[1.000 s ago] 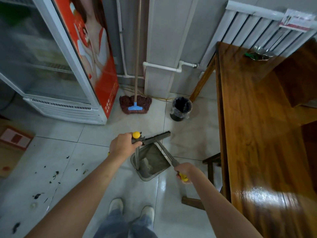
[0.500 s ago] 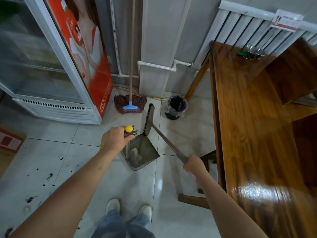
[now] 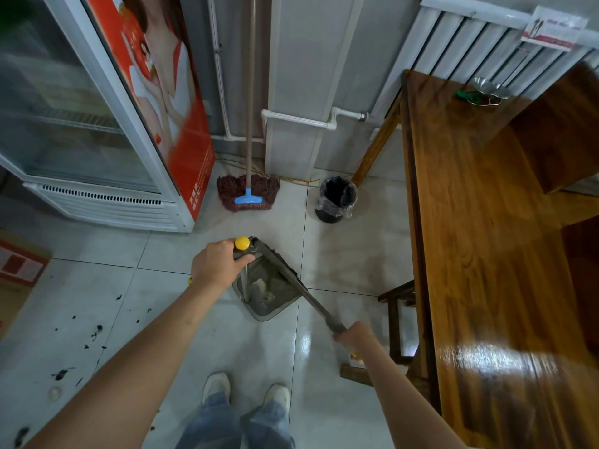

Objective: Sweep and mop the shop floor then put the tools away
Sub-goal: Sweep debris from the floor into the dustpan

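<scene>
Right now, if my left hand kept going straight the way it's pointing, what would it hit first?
Probably the broom head, which sits just past your left hand over the dustpan. Beyond that lie bare tiles, then the bin. Depth is hard to judge.

A small shop: glass-door display fridge [image 3: 74,124] with advert panel; long wooden counter [image 3: 486,254]; tiled floor [image 3: 340,254].

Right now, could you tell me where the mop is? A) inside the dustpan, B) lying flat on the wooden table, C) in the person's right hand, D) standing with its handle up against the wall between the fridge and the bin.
D: the mop stands with its head on the floor and its handle up against the wall, between the fridge and the bin, while the right hand grips the broom.
</scene>
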Motion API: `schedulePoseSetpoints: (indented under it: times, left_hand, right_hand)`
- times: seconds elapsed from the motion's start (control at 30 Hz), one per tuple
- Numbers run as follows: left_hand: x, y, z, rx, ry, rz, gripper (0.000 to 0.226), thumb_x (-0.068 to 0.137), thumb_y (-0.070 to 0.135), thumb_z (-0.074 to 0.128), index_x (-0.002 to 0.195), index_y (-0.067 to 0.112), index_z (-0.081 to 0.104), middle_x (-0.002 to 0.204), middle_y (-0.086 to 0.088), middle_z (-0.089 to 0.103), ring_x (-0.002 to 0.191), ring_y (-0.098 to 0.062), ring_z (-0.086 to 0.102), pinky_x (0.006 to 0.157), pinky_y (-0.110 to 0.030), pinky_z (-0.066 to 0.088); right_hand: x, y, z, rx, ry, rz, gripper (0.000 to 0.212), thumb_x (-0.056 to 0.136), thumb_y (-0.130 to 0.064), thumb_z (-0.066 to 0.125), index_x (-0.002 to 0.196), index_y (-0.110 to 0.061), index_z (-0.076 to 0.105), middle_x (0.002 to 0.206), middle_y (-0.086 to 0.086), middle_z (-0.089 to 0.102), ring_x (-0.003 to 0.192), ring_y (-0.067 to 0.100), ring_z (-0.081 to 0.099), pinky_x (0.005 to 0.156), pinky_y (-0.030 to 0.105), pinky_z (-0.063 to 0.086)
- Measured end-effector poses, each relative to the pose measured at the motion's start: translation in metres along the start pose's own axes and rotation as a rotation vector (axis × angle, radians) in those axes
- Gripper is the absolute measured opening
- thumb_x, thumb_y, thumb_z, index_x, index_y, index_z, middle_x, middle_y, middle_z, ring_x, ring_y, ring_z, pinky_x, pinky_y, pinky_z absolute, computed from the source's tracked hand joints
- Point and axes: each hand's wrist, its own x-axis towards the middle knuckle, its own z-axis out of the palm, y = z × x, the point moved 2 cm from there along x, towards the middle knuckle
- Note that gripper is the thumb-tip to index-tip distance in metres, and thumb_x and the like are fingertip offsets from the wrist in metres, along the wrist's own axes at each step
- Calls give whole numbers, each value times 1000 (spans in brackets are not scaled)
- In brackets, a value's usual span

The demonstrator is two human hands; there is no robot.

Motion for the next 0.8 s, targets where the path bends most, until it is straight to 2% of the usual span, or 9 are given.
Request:
schedulePoseSetpoints:
  times: [0.1,0.17,0.3,0.43,0.57,0.63,0.8]
  left_hand:
    - [1,-2,-1,-11,-8,-14,39,82,52,65,99,17,66,92,-8,69,88,-31,64,67,-32,49]
    - [2,-3,-2,-16,-8,-26,38,82,51,66,98,17,66,92,-8,69,88,-31,64,68,-32,49]
    - [5,-4,-4,-21,-2,-35,38,82,52,66,94,16,65,89,-8,69,85,-30,63,66,-32,48]
    - [5,-4,-6,-28,23,-46,38,81,51,66,91,15,64,86,-8,69,83,-30,63,64,-32,47]
    - [4,4,-5,-78,50,-91,37,83,50,65,92,14,65,87,-9,68,85,-32,63,62,-31,43]
    - [8,9,-6,-95,57,-102,37,83,49,65,93,13,65,88,-10,68,85,-32,63,63,-32,44]
    - [16,22,-7,-98,47,-94,36,83,48,66,88,12,63,87,-10,68,85,-32,63,63,-32,44]
  right_hand:
    - [-4,1,3,187,-247,166,24,96,-29,55,93,-6,47,76,5,48,59,13,48,52,20,44]
    - [-5,0,7,229,-317,183,19,97,-24,52,90,-7,47,70,5,49,55,12,47,51,19,43]
    - [-1,-5,10,229,-137,37,22,96,-23,55,92,-4,46,67,5,51,49,11,46,42,20,39]
    - [2,-6,2,92,7,-60,37,97,-37,49,74,-9,43,63,3,53,46,11,48,42,21,37]
    - [7,-5,-6,65,74,-67,37,96,-39,50,71,-12,43,65,3,56,49,12,53,48,23,43]
    - [11,-5,-10,72,81,-68,34,96,-38,51,77,-9,48,66,3,57,51,12,55,49,23,43]
    - [21,-5,-26,132,103,-93,28,96,-32,49,107,-8,59,74,4,61,58,15,59,56,27,49]
